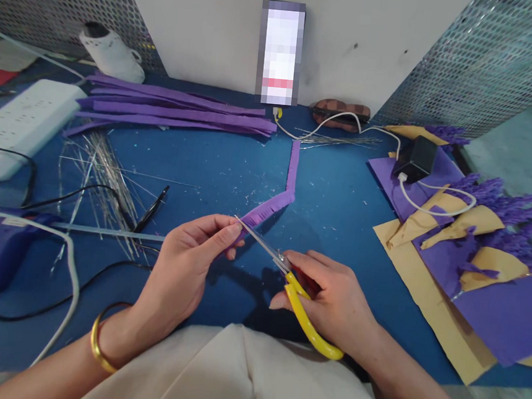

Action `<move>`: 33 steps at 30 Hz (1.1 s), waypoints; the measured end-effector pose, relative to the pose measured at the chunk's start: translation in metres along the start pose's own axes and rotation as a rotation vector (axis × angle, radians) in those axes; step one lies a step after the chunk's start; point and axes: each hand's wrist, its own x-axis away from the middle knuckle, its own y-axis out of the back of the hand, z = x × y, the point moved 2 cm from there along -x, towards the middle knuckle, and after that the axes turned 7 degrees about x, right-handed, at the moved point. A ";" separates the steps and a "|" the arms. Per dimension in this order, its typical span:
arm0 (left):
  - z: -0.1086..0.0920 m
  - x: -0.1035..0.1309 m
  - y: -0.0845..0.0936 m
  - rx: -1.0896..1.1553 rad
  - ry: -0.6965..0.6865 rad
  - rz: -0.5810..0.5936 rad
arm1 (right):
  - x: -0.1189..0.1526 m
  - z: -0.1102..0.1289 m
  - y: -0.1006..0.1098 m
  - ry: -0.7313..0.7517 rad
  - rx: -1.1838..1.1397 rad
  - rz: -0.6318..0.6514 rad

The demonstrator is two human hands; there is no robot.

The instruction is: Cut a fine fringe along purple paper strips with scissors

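Note:
Between its thumb and fingers, my left hand [196, 255] pinches the near end of a purple paper strip [270, 206]. Fine cuts fringe the strip's edge, and it bends upward toward the back of the blue table [335, 199]. My right hand [332, 292] is closed on scissors with yellow handles [310, 327]. The scissor tips touch the strip right beside my left fingertips, and the blades look nearly closed. More purple strips [175, 111] lie flat at the back left.
A glue gun [5, 251], cords, thin wires [109, 179] and a power strip [25, 122] are on the left. Wrapped purple flowers [502, 208], paper sheets [512, 314] and a black charger [416, 158] lie right. A phone [282, 52] stands at the back.

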 end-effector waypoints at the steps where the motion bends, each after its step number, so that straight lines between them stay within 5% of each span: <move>1: 0.000 0.000 0.000 -0.007 -0.005 0.002 | 0.000 0.000 0.000 0.004 0.000 -0.003; 22: 0.001 -0.001 -0.001 -0.042 0.000 0.077 | -0.001 -0.001 -0.001 -0.045 -0.132 0.063; 30: -0.001 0.000 -0.001 0.066 0.086 0.129 | -0.001 -0.004 -0.006 -0.149 -0.608 0.235; 33: -0.001 0.001 -0.001 0.062 0.096 0.108 | -0.003 -0.004 -0.006 -0.156 -0.616 0.222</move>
